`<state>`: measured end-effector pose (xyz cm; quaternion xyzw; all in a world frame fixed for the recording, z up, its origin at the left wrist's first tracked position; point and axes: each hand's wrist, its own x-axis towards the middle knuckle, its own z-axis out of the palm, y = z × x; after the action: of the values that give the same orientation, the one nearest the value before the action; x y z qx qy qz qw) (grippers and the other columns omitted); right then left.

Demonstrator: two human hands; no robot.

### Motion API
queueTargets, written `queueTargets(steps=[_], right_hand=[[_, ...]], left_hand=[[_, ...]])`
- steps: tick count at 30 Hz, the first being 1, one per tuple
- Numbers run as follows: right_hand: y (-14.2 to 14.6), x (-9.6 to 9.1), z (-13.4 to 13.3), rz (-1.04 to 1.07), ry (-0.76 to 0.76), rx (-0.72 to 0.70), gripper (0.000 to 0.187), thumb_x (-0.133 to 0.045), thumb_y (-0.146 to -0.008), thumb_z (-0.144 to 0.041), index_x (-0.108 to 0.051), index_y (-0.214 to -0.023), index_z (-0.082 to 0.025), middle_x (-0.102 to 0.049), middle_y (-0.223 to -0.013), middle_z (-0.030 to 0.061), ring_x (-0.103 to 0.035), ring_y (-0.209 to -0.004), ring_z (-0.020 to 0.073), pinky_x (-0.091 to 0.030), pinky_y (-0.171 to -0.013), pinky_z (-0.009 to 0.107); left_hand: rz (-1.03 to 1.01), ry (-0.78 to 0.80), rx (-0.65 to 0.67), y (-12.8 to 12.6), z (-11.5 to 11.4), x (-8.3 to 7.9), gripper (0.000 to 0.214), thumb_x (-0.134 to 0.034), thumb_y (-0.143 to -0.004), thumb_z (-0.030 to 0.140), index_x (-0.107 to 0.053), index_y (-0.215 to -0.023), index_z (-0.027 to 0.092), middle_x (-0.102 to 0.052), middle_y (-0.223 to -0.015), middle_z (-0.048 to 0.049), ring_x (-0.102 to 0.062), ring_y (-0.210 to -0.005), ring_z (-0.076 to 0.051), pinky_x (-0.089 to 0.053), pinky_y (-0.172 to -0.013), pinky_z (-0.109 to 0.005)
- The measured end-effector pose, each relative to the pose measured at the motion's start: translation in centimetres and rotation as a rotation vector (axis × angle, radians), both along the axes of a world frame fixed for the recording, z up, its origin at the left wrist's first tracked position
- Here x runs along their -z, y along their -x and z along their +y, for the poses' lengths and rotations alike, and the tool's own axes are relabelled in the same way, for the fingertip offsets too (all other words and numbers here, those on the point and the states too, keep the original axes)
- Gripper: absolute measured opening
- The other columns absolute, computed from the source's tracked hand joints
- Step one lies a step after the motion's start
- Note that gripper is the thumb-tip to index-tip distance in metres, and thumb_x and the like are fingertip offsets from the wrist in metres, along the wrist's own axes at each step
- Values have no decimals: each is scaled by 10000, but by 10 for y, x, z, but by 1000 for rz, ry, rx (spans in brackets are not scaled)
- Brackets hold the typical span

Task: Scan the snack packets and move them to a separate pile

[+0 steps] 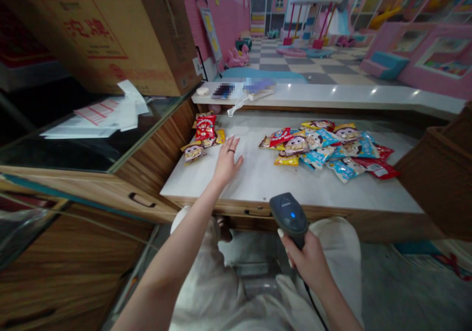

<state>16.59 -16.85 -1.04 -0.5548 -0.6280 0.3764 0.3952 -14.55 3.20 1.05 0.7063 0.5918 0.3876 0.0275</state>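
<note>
Showing a white-topped counter [254, 183] w/ wood-grain edge, in a pink play room w/ checkered floor [309, 60] in bg. Two heaps of shiny snack pkts lie on top: small red-and-yellow heap [201, 136] at left, bigger blue-and-red heap [324, 146] at right. L hand [226, 164] open, ring on one finger, fingers spread, palm down nearer small heap; can't tell if it touches counter. R hand [308, 262] wrapped round grip of black corded barcode scanner [289, 215], below front edge; hands well apart. Items on back ledge [332, 95] blurred, hard to make out. Brown cardboard box [99, 36] cut off top left.
</note>
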Motion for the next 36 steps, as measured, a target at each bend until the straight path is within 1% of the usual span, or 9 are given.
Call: queueTargets(steps=[5,8,12,16,21,24,27,31,36], right_hand=[[12,-7,-2,41,38,-44,363,-713,-987,-568,-774,-908,-218,-587,-426,-15,-637,-408,237,-441,-389,265],[17,-11,-3,48,38,-53,341,-713,-985,-539,-773,-918,-210,-572,-412,-24,-623,-389,229,-431,-384,261],[20,-13,-3,40,54,-64,327,-711,-991,-519,-777,-946,-201,-565,-410,-36,-598,-372,218,-438,-396,263],[18,-12,-4,52,65,-76,338,-706,-996,-533,-768,-958,-203,-558,-411,-45,-570,-353,208,-430,-388,262],[19,-13,-4,57,52,-76,308,-704,-990,-512,-757,-939,-213,-567,-418,-39,-572,-355,209,-432,-386,266],[22,-15,-4,60,61,-77,306,-714,-990,-513,-761,-940,-215,-578,-424,-32,-625,-392,228,-438,-387,265],[24,-16,-3,61,61,-71,306,-720,-986,-515,-765,-936,-216,-593,-431,-24,-673,-438,244,-444,-395,262],[25,-16,-1,51,60,-69,280,-698,-985,-486,-760,-947,-215,-576,-423,-35,-660,-425,238,-437,-398,259],[29,-22,4,61,43,-70,244,-701,-955,-469,-726,-885,-236,-592,-436,-23,-710,-483,261,-451,-410,263]], left_hand=[[115,135,-411,95,-32,6,764,-690,-922,235,-516,-1655,114,-342,-1826,-255,-263,-1723,-466,-210,-1379,-714],[119,185,-399,128,-29,8,683,-669,-920,248,-589,-1582,102,-470,-1751,-267,-375,-1671,-464,-278,-1353,-716],[63,124,-313,137,-29,13,533,-530,-985,230,-664,-1484,101,-634,-1613,-228,-533,-1572,-359,-341,-1371,-586],[-121,29,-345,121,-51,15,516,-517,-1007,263,-663,-1483,127,-674,-1571,-200,-597,-1513,-339,-399,-1345,-541],[-629,-57,-312,76,-75,11,492,-624,-1028,497,-694,-1405,188,-738,-1478,-168,-653,-1453,-348,-441,-1306,-518],[-1051,62,-144,40,-74,9,524,-717,-967,607,-702,-1308,210,-803,-1318,-142,-720,-1358,-321,-571,-1188,-490],[-1332,261,-37,6,-68,8,476,-816,-897,568,-708,-1204,221,-826,-1185,-111,-776,-1234,-294,-673,-1015,-445],[-1440,398,26,-24,-60,9,430,-833,-855,496,-721,-1151,203,-837,-1146,-112,-796,-1168,-304,-702,-920,-429],[-1368,361,35,-36,-59,13,596,-905,-756,620,-716,-1137,202,-850,-1093,-105,-810,-1138,-334,-686,-918,-430]])
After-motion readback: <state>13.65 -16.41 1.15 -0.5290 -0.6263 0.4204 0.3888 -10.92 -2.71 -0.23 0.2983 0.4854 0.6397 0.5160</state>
